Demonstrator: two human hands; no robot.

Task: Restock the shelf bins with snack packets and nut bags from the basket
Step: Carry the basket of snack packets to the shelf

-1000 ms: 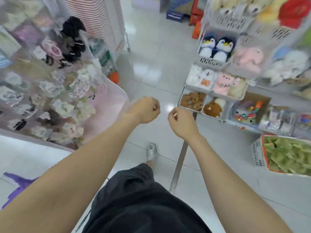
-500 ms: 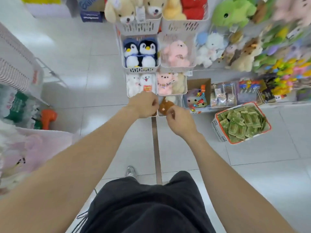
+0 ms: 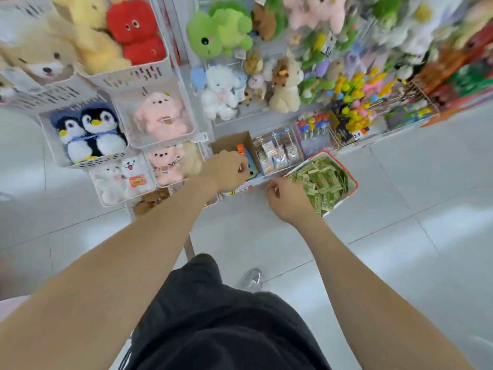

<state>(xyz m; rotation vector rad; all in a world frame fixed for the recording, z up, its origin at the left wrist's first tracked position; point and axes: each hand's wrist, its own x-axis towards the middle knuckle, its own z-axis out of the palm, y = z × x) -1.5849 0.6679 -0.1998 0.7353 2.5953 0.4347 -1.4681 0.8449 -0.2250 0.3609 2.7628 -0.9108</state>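
At the far left, white slotted bins stack up the shelf front: two penguin plushes sit side by side in one, a pink plush dog fills the bin to their right, and a red plush lies in a higher bin beside pale yellow ones. Below the penguins, a white bear plush and pink bear plushes occupy the lower bins.

The left hand reaches forward at the low shelf level with its fingers curled into a fist and nothing visible in it; it overlaps the near left corner of an open cardboard box. Just right of the box stands a clear shelf bin packed with small sealed packets (their print is too blurred to read).

The right hand hovers over the pale tiled floor, also curled into a fist and empty as far as can be seen, its knuckles at the near left edge of the basket. That orange-rimmed basket rests on the floor against the shelf base and is heaped with green snack packets.

Further right, bright small toys hang in rows, blurred. Near centre, black shorts and one shoe show below the arms
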